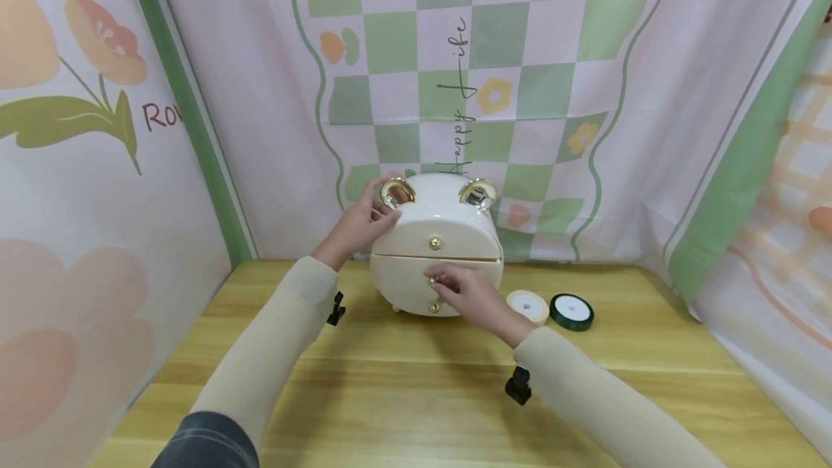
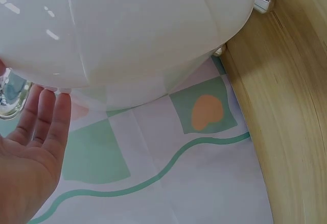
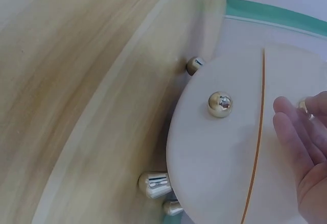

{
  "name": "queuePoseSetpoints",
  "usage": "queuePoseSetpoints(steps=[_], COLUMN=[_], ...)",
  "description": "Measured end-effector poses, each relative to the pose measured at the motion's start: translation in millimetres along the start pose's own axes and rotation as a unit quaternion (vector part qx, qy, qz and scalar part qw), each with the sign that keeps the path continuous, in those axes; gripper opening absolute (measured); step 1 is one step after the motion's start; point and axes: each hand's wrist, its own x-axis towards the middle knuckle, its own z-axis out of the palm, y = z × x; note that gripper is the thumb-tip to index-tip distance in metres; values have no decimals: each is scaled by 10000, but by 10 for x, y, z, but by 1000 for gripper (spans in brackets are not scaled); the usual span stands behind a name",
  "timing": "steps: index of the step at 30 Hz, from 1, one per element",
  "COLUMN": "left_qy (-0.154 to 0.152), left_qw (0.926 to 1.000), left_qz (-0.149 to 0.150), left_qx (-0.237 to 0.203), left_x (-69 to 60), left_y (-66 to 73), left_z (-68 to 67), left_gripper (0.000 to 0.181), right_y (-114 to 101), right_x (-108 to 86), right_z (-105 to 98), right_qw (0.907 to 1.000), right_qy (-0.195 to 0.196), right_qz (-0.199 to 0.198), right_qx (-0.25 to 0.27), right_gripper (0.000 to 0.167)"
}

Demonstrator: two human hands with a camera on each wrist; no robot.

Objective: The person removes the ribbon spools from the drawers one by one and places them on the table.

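The white rounded cabinet (image 1: 406,233) is standing on the wooden table (image 1: 390,396), directly ahead of the person and between both hands. The left hand (image 1: 365,217), its fingers extended and spread from the thumb, is resting against the cabinet's upper left, around the left gold ear (image 1: 398,194), while the right hand (image 1: 469,297), its fingers curled, is pinching a gold knob (image 1: 432,280) on the cabinet's front. Beyond the right hand's wrist, a peach spool (image 1: 528,305) and a green spool (image 1: 572,312) are lying side by side.
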Motion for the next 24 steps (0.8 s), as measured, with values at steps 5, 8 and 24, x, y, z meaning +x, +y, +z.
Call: queuePoseSetpoints(steps=[5,8,24], left_qy=[-3,-10,0], left_qw=[10000,10000,10000], left_qz=[-20,-33,-24], left_qx=[-3,9,10], left_x=[9,14,14], left_y=[-5,-8,-17], left_z=[0,1,3], left_gripper=[71,71,71], right_y=[13,15,89], right_x=[24,31,18], right_z=[-10,-18,-14], right_qw=[10000,10000,10000], right_qy=[-16,-27,2], right_qz=[64,85,0], right_qx=[12,-14,17], right_gripper=[23,23,24])
